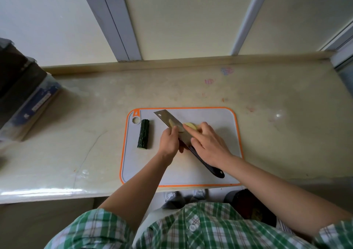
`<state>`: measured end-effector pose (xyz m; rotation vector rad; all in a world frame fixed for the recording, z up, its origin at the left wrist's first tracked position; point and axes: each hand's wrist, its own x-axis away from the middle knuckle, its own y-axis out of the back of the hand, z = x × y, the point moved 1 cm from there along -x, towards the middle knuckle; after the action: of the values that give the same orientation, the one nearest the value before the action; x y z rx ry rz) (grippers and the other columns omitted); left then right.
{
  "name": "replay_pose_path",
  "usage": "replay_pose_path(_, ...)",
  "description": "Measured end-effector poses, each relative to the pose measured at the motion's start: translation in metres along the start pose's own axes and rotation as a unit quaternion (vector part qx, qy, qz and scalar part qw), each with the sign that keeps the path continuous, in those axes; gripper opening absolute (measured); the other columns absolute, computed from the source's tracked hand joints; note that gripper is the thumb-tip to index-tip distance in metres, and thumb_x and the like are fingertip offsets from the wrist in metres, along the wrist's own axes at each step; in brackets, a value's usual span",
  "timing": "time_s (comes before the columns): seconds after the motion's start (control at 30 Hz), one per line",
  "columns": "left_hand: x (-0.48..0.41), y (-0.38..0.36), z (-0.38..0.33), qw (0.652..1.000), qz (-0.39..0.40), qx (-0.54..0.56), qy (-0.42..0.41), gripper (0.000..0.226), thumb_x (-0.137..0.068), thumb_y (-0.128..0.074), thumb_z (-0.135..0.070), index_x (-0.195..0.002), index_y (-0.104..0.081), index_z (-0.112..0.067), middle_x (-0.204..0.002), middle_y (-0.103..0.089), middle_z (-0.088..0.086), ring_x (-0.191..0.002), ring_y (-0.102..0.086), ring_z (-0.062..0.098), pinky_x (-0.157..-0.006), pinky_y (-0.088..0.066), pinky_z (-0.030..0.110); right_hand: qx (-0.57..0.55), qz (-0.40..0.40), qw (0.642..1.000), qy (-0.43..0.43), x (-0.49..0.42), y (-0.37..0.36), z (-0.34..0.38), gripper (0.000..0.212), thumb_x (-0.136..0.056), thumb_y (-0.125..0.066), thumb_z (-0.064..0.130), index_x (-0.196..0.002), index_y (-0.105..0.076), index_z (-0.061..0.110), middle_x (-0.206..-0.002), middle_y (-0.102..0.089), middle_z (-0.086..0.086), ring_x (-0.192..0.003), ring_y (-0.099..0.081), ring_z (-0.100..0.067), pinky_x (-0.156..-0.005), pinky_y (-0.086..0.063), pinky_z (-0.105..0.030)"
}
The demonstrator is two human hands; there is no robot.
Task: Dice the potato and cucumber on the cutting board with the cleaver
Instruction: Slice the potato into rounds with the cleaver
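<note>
A grey cutting board with an orange rim lies on the counter. The cleaver lies across it, blade toward the far left, and its black handle is free at the near right. A yellow potato piece sits by the blade's right side, with my right hand over it, fingers curled round it and the forefinger laid along it. My left hand is at the blade's left side, fingertips curled on a pale potato slice. A dark green cucumber piece lies untouched at the board's left.
A dark box with a blue label stands at the counter's left. A raised ledge runs along the back under the window frames. The counter's front edge lies just in front of my body.
</note>
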<state>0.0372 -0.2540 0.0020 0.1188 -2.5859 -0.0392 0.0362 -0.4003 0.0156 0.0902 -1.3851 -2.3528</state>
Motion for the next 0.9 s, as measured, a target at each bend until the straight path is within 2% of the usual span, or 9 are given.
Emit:
replay_pose_path(0.07,0.002,0.001,-0.002,0.999,0.024,0.014,-0.019,0.054,-0.107,-0.026,-0.022,-0.068,-0.055,0.001,-0.056,-0.057,0.015,-0.042,-0.047,0.022,-0.040,-0.034,0.025,-0.061,0.019,0.998,0.021,-0.010,-0.004,0.001,0.048,-0.098,-0.042,0.021,-0.145,-0.037,0.031,-0.133,-0.040,-0.004,-0.122,-0.039,-0.023,-0.102,-0.038,-0.037)
replay_pose_path(0.13,0.006,0.003,-0.001,0.998,0.035,0.022,-0.039,0.061,-0.108,-0.023,-0.026,-0.064,-0.055,0.002,-0.052,-0.056,0.014,-0.039,-0.045,0.020,-0.037,-0.030,0.022,-0.097,-0.003,0.995,0.039,-0.019,-0.006,0.002,0.043,-0.096,-0.050,0.018,-0.138,-0.049,0.020,-0.134,-0.046,-0.004,-0.121,-0.041,-0.023,-0.104,-0.034,-0.030)
replay_pose_path(0.3,0.013,0.009,0.001,0.999,0.024,0.012,-0.029,0.062,-0.107,-0.022,-0.035,-0.089,-0.061,0.010,-0.043,-0.051,0.002,-0.032,-0.044,0.008,-0.035,-0.031,0.015,-0.114,-0.017,0.993,0.019,-0.042,-0.003,0.005,0.023,-0.081,-0.073,0.028,-0.098,-0.073,0.014,-0.094,-0.065,-0.003,-0.092,-0.052,-0.021,-0.082,-0.040,-0.028)
replay_pose_path(0.47,0.017,0.015,0.001,0.998,0.005,-0.059,-0.037,0.056,-0.107,-0.024,-0.034,-0.083,-0.064,-0.004,-0.059,-0.045,0.010,-0.038,-0.047,0.012,-0.039,-0.036,0.021,-0.089,-0.005,0.996,0.017,-0.047,-0.002,0.014,0.012,-0.075,-0.073,0.028,-0.078,-0.072,0.016,-0.079,-0.065,-0.001,-0.079,-0.055,-0.019,-0.073,-0.044,-0.032)
replay_pose_path(0.57,0.015,0.017,-0.002,0.997,-0.032,-0.069,-0.029,0.053,-0.107,-0.026,-0.032,-0.087,-0.063,0.002,-0.067,-0.054,0.008,-0.055,-0.051,0.018,-0.049,-0.039,0.026,-0.079,-0.043,0.996,-0.029,-0.047,-0.004,0.014,0.018,-0.075,-0.064,0.022,-0.061,-0.064,0.011,-0.064,-0.060,-0.005,-0.065,-0.053,-0.023,-0.062,-0.042,-0.034)
replay_pose_path(0.67,0.012,0.025,-0.003,0.994,-0.090,-0.067,-0.002,0.045,-0.105,-0.028,-0.030,-0.079,-0.053,-0.003,-0.069,-0.045,0.013,-0.061,-0.047,0.025,-0.056,-0.039,0.032,-0.164,-0.094,0.970,-0.156,-0.049,-0.006,0.000,0.023,-0.077,-0.061,0.018,-0.059,-0.062,0.003,-0.062,-0.057,-0.020,-0.060,-0.046,-0.033,-0.056,-0.036,-0.035)
replay_pose_path(0.73,0.012,0.031,-0.003,0.991,-0.110,-0.071,0.011,0.043,-0.103,-0.027,-0.029,-0.078,-0.051,-0.004,-0.073,-0.042,0.015,-0.063,-0.046,0.026,-0.058,-0.039,0.037,-0.168,-0.067,0.960,-0.212,-0.047,-0.010,-0.012,0.024,-0.079,-0.061,0.017,-0.066,-0.064,-0.003,-0.065,-0.055,-0.025,-0.064,-0.046,-0.037,-0.056,-0.033,-0.035)
replay_pose_path(0.8,0.013,0.035,-0.002,0.991,-0.115,-0.073,0.017,0.049,-0.103,-0.026,-0.028,-0.086,-0.058,0.005,-0.077,-0.046,0.018,-0.064,-0.050,0.029,-0.058,-0.041,0.038,-0.119,-0.020,0.967,-0.223,-0.043,-0.017,-0.020,0.024,-0.081,-0.063,0.018,-0.067,-0.065,-0.002,-0.064,-0.056,-0.019,-0.064,-0.051,-0.030,-0.057,-0.033,-0.033)
replay_pose_path(0.9,0.012,0.036,-0.003,0.989,-0.118,-0.088,0.014,0.049,-0.103,-0.027,-0.028,-0.088,-0.059,0.005,-0.078,-0.047,0.019,-0.067,-0.050,0.030,-0.060,-0.041,0.040,-0.067,-0.044,0.970,-0.230,-0.040,-0.019,-0.024,0.015,-0.081,-0.066,0.022,-0.073,-0.063,0.010,-0.082,-0.067,-0.011,-0.083,-0.061,-0.031,-0.067,-0.044,-0.035)
